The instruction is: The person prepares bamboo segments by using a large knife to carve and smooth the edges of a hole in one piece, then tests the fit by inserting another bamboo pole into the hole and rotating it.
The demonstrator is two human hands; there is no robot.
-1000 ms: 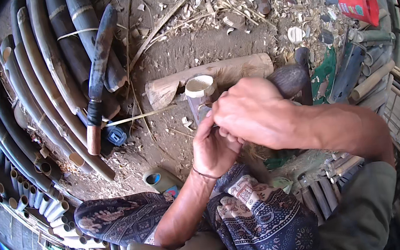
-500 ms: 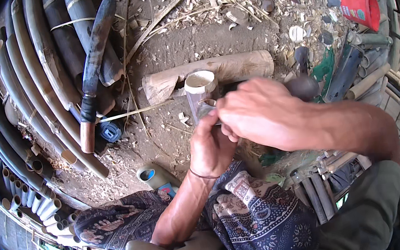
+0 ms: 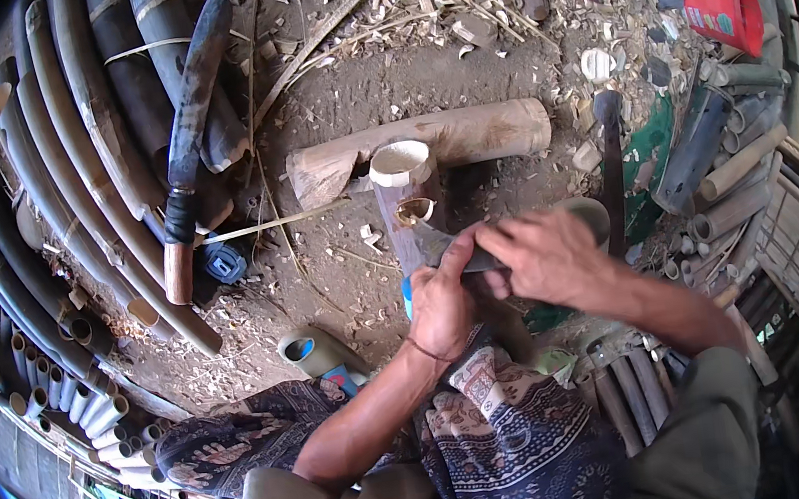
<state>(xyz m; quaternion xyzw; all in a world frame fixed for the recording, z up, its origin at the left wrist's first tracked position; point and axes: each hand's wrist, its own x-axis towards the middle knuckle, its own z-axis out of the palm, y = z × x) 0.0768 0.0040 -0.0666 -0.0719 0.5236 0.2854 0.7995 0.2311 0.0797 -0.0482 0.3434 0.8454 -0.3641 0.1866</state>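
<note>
An upright bamboo tube point(image 3: 394, 193) stands in front of me, its rim pale and freshly cut, with a round hole point(image 3: 415, 211) in its side. My left hand point(image 3: 441, 307) is closed around the tube's lower part, its thumb against a knife blade. My right hand point(image 3: 549, 252) grips the knife point(image 3: 435, 242), its grey blade lying against the tube just below the hole. The rounded handle end sticks out behind the right hand. My fingers hide the tube's lower end and part of the blade.
Behind the tube lies a bamboo log point(image 3: 475, 133). A machete point(image 3: 189, 126) rests on long bamboo poles point(image 3: 85, 119) at left, near a blue tape measure point(image 3: 225, 262). Another dark blade point(image 3: 613, 161) and a red packet point(image 3: 719, 10) lie right. Shavings litter the ground.
My right hand has moved right and down, drawing the knife back and uncovering the hole in the tube. My left hand has shifted slightly right and down, still around the tube.
</note>
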